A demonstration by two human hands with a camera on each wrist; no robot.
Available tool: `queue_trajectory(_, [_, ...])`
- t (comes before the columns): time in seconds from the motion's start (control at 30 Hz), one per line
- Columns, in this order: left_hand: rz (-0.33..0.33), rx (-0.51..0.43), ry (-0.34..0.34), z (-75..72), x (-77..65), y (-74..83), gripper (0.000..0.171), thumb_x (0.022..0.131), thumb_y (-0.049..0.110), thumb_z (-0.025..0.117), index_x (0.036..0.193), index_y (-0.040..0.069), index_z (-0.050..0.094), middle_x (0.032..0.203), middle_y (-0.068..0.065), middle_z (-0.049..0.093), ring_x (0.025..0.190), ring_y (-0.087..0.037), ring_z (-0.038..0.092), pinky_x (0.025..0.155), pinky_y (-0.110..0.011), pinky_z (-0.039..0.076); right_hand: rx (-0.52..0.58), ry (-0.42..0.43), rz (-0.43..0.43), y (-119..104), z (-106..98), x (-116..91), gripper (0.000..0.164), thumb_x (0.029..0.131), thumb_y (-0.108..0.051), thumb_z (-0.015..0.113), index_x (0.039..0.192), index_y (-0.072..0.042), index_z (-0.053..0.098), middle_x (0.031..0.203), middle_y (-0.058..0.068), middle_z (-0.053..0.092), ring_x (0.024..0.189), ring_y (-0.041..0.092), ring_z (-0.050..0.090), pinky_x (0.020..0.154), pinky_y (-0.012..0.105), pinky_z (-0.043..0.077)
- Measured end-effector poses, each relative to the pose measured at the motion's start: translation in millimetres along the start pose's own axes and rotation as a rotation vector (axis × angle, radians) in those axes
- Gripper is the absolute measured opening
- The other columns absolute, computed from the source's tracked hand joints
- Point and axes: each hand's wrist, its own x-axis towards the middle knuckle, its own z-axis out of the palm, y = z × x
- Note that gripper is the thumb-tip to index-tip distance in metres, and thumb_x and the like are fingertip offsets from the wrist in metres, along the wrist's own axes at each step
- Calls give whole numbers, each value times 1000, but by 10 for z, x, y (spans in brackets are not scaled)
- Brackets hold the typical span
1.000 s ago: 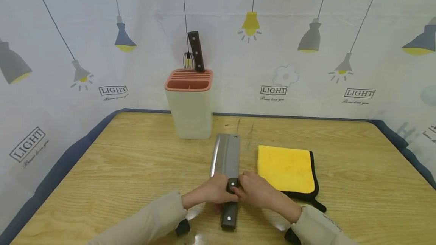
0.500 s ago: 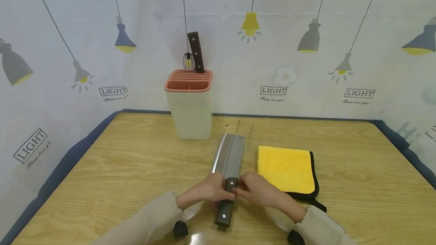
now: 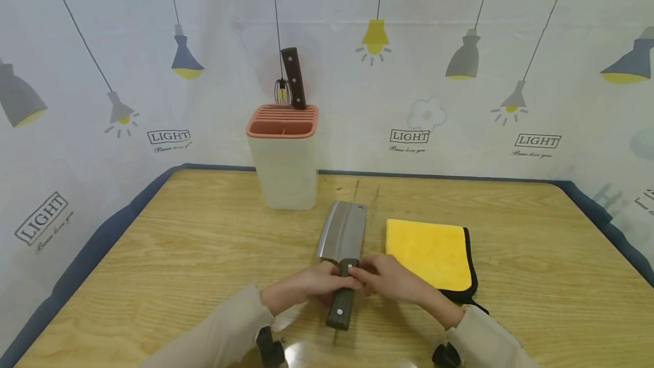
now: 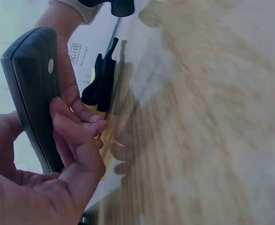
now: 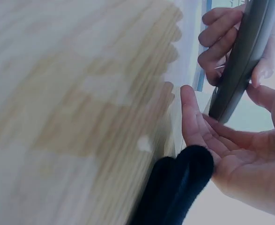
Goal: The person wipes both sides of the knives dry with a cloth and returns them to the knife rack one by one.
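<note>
A cleaver (image 3: 343,230) with a broad steel blade and dark riveted handle points away from me over the table. My left hand (image 3: 309,283) grips the handle, thumb laid across the top and fingers curled beneath, as the left wrist view also shows. From the other side, my right hand (image 3: 390,280) pinches the handle close to the blade, its thumb on top. In the right wrist view the other right fingers reach out under the dark handle (image 5: 245,56). A strip of wooden table separates the handle from the surface in the left wrist view.
A folded yellow cloth (image 3: 429,254) with black edging lies right of the cleaver. Behind stands a white knife block (image 3: 286,175) with a salmon slotted top, a dark-handled knife (image 3: 293,78) in it. A patterned curtain (image 3: 327,61) borders the wooden table (image 3: 204,226).
The blade's far end has swung a little to the right, and the handle has shifted slightly forward. Both hands have stayed at the handle, moving slightly with it.
</note>
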Motion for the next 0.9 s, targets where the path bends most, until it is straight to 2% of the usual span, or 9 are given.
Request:
queue_trajectory(0.17, [5,-287,-148,6,28,16,29,87,13,50,104,-10,54,81,-4,57,66,-10,57,64,-24,49,75,17,14,2,12,19,40,92,-33,46,98,5,57,82,9,65,68,14,61,56,25,49])
queue_trajectory(0.23, [8,-385,-192,21,41,19,24,87,8,46,104,-9,52,84,-6,57,67,-11,58,69,-26,50,71,33,5,3,31,26,39,92,-32,46,99,6,56,85,10,66,69,13,59,57,25,49])
queue_trajectory(0.3, [15,-442,-208,44,54,22,18,87,5,43,101,-5,50,83,-7,56,64,-13,59,70,-28,50,61,51,3,5,45,31,38,92,-32,47,98,5,55,85,11,66,70,11,57,57,23,48])
queue_trajectory(0.63, [28,-494,-66,191,47,37,10,83,1,43,91,1,49,74,-7,51,55,-9,54,55,-20,47,138,25,35,13,43,18,35,92,-29,48,95,5,52,85,12,65,69,12,58,58,26,50])
queue_trajectory(0.8, [54,-436,38,278,47,31,6,82,0,43,85,4,47,65,-4,47,49,-8,50,49,-17,44,186,28,58,4,38,7,36,91,-28,49,98,8,52,83,13,65,70,15,60,60,29,51])
queue_trajectory(0.9, [58,-385,87,295,60,21,6,82,1,44,87,4,46,61,-3,45,46,-7,47,45,-16,42,148,68,52,3,34,9,38,91,-28,50,98,8,55,78,10,66,69,14,60,58,28,50])
